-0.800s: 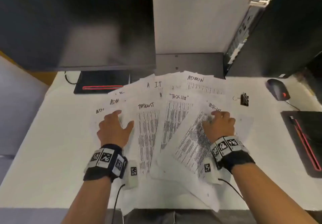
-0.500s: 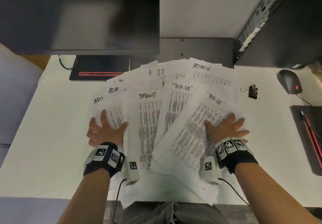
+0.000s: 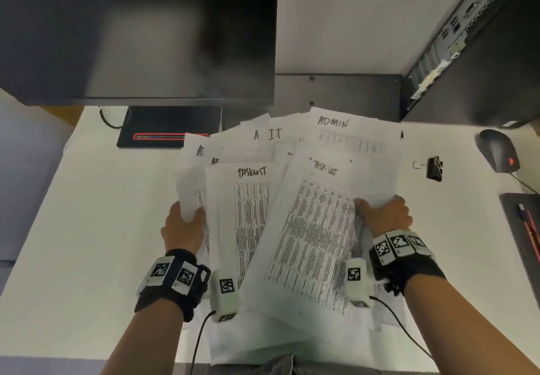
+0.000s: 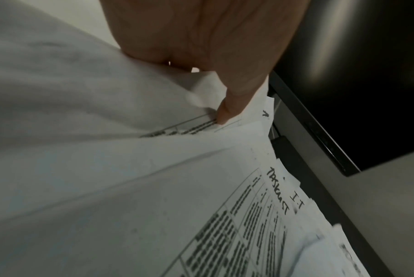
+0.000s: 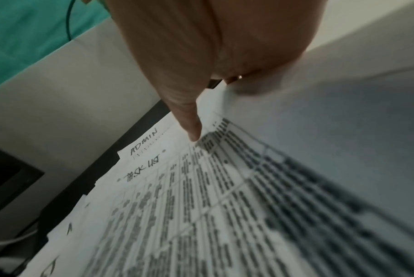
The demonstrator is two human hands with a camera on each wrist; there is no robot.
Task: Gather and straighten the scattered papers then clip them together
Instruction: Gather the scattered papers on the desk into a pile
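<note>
Several printed papers (image 3: 306,228), headed TASK LIST and ADMIN, lie bunched in an uneven pile in the middle of the white desk (image 3: 87,243). My left hand (image 3: 182,225) grips the pile's left edge, thumb on top and fingers under the sheets. My right hand (image 3: 385,214) grips the right edge the same way. In the left wrist view the thumb (image 4: 229,110) presses on a printed sheet (image 4: 153,206). The right wrist view shows the thumb (image 5: 191,127) on the top task list (image 5: 224,196). A black binder clip (image 3: 434,168) lies on the desk right of the pile.
A dark monitor (image 3: 137,33) on its stand (image 3: 172,129) rises behind the papers on the left. A black computer tower (image 3: 479,53) stands at the back right, a mouse (image 3: 498,149) in front of it. A dark pad with pens (image 3: 526,234) is at the right edge.
Both hands went from lying flat on the spread sheets to gripping the outer edges. The fan of papers has been pushed inward into a narrower pile.
</note>
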